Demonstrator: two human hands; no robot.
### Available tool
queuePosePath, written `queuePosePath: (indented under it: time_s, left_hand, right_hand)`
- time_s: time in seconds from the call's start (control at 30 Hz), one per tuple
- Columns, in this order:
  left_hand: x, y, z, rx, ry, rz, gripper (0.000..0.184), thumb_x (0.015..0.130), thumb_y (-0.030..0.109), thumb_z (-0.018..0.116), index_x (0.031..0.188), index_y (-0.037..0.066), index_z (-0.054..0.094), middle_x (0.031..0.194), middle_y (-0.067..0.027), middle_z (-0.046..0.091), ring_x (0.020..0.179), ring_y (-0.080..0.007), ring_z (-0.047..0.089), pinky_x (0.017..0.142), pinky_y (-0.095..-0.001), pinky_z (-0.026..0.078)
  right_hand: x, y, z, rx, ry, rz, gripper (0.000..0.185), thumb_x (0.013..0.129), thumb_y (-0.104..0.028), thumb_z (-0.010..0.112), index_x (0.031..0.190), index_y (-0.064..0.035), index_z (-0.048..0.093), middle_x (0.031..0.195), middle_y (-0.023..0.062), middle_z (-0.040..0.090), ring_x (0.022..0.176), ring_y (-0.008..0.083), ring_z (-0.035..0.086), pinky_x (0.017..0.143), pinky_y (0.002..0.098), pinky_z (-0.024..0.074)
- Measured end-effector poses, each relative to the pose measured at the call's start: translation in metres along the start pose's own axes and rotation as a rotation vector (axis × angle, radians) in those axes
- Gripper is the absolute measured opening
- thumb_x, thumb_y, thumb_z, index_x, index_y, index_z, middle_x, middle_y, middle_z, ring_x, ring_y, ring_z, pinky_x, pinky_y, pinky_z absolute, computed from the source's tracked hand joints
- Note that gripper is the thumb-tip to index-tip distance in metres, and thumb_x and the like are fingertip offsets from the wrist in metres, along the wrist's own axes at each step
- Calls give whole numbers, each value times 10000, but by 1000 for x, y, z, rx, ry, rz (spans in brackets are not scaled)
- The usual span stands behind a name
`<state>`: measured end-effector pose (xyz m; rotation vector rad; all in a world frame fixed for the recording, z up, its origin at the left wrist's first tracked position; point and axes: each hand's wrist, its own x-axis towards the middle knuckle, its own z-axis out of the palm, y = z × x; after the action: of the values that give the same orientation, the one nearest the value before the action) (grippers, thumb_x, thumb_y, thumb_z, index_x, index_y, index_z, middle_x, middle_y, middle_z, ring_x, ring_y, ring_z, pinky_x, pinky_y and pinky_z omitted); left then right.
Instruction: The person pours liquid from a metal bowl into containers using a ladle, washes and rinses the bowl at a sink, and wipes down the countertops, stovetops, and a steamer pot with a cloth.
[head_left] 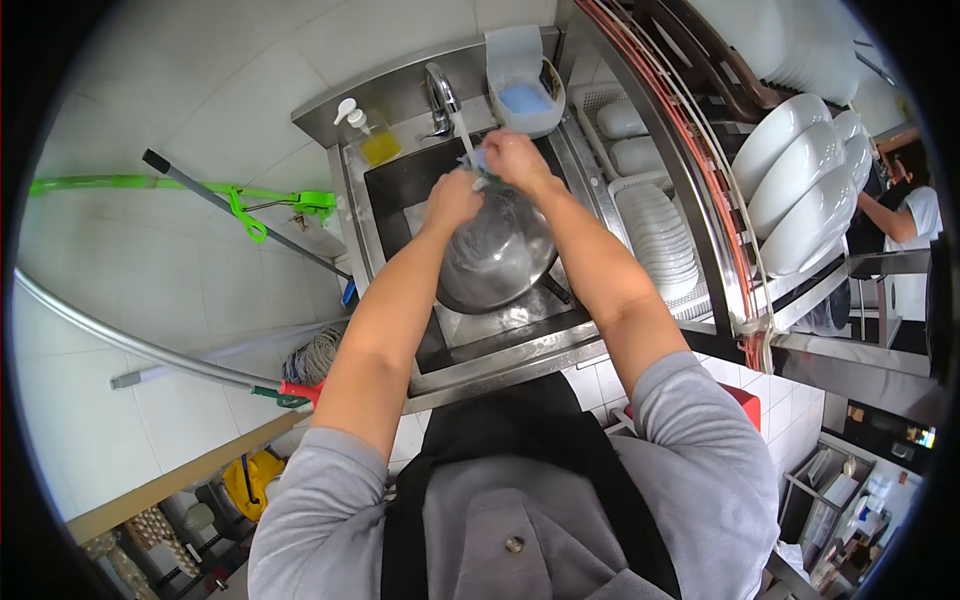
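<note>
A large round metal bowl or pan [495,255] sits tilted in the sink [430,340], its surface wet. Above its far rim, under the running tap [440,95], both hands come close together. My left hand [455,200] has its fingers curled closed at the water stream. My right hand [515,160] is also closed, slightly farther back and to the right. Between them shows a small pale bluish, soft-looking thing [480,160], blurred by water and motion; its kind cannot be made out. A dark handle [553,288] sticks out beside the bowl's lower right.
A soap pump bottle [378,145] with yellow liquid stands behind the sink, left of the tap. A white lidded box [525,100] with blue contents stands right of it. Racks hold stacked white dishes [658,240] and large plates [800,200]. Mop handles [240,215] lean left. Another person [910,215] is far right.
</note>
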<state>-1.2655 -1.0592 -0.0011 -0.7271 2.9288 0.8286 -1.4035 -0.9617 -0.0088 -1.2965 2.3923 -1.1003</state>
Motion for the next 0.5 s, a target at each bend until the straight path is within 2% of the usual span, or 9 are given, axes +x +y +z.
queuePosePath:
  time_s: [0.07,0.1,0.13,0.17,0.23,0.3,0.4,0.43,0.5]
  left_hand:
    - [14,21,-8,66,-56,-12,269,795,157,703,1046,63,721,1066,-232,707,1011,-426,674,898,-492,541]
    - [19,28,-9,155,-41,27,311,799,150,700,1096,61,708,1104,-233,699,1046,-424,667,914,-488,541]
    - [24,37,-14,243,-27,63,354,803,143,697,1146,58,696,1142,-235,691,1082,-422,660,930,-483,540]
    - [33,46,-23,252,-168,-48,405,824,145,678,1216,44,661,1206,-241,667,1141,-419,638,962,-477,530]
    - [49,32,-16,190,-123,-120,400,821,166,677,1203,46,669,1210,-239,667,1150,-410,635,974,-476,524]
    - [61,15,-11,83,-36,-249,393,815,206,676,1177,52,683,1218,-234,665,1169,-393,630,997,-474,512]
    - [38,0,-20,-48,-34,-374,430,780,228,696,1173,55,690,1223,-228,666,1172,-393,629,1000,-471,509]
    - [32,-20,-10,-115,19,-392,450,761,229,703,1177,57,694,1215,-232,668,1165,-394,631,997,-454,514]
    - [11,-58,11,-202,18,-465,476,760,257,725,1186,47,693,1209,-232,673,1162,-388,634,986,-435,516]
  right_hand:
    - [8,14,-3,-41,331,86,234,864,-225,605,948,-42,723,913,257,693,923,437,669,851,490,531]
    - [12,14,-9,-45,327,82,234,864,-225,605,948,-42,723,913,257,693,923,437,669,851,490,531]
    - [16,8,-20,-34,492,167,224,861,-215,594,931,-48,726,877,257,690,889,440,676,824,496,538]
    - [21,3,-30,-21,654,251,217,859,-205,582,914,-53,728,840,256,688,854,444,684,797,503,544]
    - [35,-5,-54,42,838,218,207,866,-180,554,848,-53,716,788,267,679,806,481,673,755,528,547]
    - [51,-8,-78,60,1039,110,170,857,-158,564,835,-65,704,744,248,674,747,472,676,722,532,539]
    - [83,12,-97,-42,1162,50,151,866,-111,555,874,-30,681,790,234,664,782,445,649,733,527,510]
    - [84,17,-96,-34,1153,52,151,866,-111,555,874,-30,681,790,234,664,782,445,649,733,527,510]
    - [84,25,-91,-73,1067,-116,155,873,-98,547,877,-14,677,813,230,649,792,438,626,735,515,499]
